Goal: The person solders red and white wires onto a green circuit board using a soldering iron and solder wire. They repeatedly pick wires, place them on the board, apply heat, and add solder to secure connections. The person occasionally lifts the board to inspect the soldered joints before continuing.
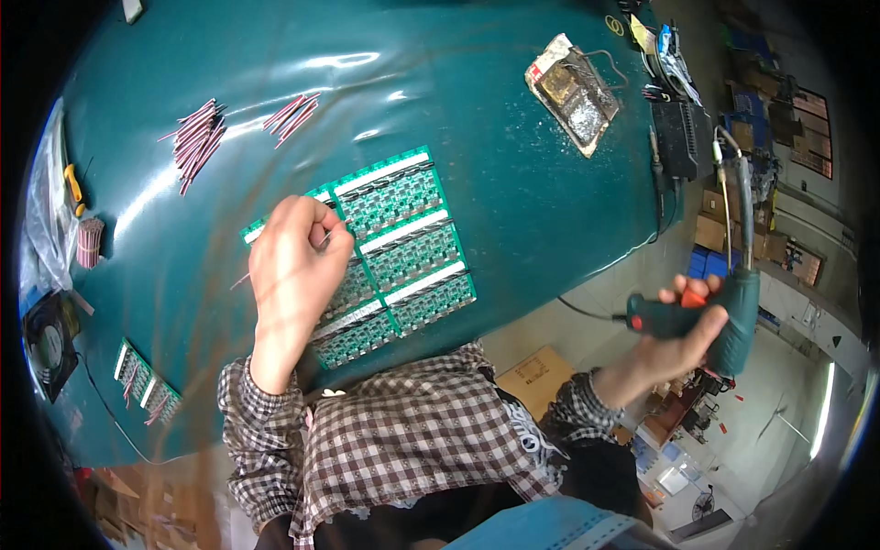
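"What is covering the table?"

"A glossy green mat (513, 183), which is catching white streaks of light. The panel of circuit boards (412, 246) is lying on it near the person, partly under the left hand (295, 252)."

"And the fingers?"

"The left thumb and forefinger are pinching what looks like a thin wire (240, 281) over the panel. The right hand (674, 353) is curling its fingers round a green soldering gun (733, 330), well apart from the boards."

"What else is resting there?"

"Beyond the panel, a large heap of reddish wires (199, 144) is lying left of a smaller heap (291, 119); a grimy tray (577, 96) is sitting toward the right."

"And the room?"

"A brown carton (536, 374) is lying on the pale floor (573, 321); a lamp tube (823, 412) is glowing at lower right."
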{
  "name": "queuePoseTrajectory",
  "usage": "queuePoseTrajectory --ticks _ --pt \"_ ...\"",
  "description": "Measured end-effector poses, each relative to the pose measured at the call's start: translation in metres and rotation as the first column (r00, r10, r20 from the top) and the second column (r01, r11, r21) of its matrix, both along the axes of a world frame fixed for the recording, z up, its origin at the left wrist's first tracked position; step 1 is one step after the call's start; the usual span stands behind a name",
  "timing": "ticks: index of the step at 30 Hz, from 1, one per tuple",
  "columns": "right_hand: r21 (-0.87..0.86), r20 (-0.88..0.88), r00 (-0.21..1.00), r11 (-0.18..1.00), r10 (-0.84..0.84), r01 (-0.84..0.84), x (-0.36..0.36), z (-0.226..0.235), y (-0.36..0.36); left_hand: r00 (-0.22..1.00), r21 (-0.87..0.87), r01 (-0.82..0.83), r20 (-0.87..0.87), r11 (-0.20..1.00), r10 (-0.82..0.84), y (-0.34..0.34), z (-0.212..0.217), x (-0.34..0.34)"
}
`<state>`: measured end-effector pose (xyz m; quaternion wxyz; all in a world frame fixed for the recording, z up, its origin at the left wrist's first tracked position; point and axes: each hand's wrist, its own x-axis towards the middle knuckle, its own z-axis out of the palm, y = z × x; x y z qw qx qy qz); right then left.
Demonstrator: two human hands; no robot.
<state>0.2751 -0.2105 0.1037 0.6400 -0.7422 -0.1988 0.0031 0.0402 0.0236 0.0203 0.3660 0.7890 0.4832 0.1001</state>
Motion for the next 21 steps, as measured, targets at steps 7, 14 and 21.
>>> queuePoseTrajectory --ticks 7,14,21 --pt "-0.096 -0.074 0.987 0.986 -0.142 0.135 -0.001 -0.044 0.033 0.998 -0.033 0.05 -0.037 0.998 -0.051 0.003 0.003 -0.001" --pt "0.141 -0.594 0.768 0.971 0.238 -0.192 -0.026 -0.038 0.025 0.996 0.08 0.073 0.043 0.994 -0.076 0.005 -0.002 -0.012" --pt "0.276 -0.745 0.522 0.904 0.416 -0.326 -0.051 -0.044 0.038 0.99 0.126 0.067 0.114 0.99 -0.081 0.006 -0.009 -0.014"
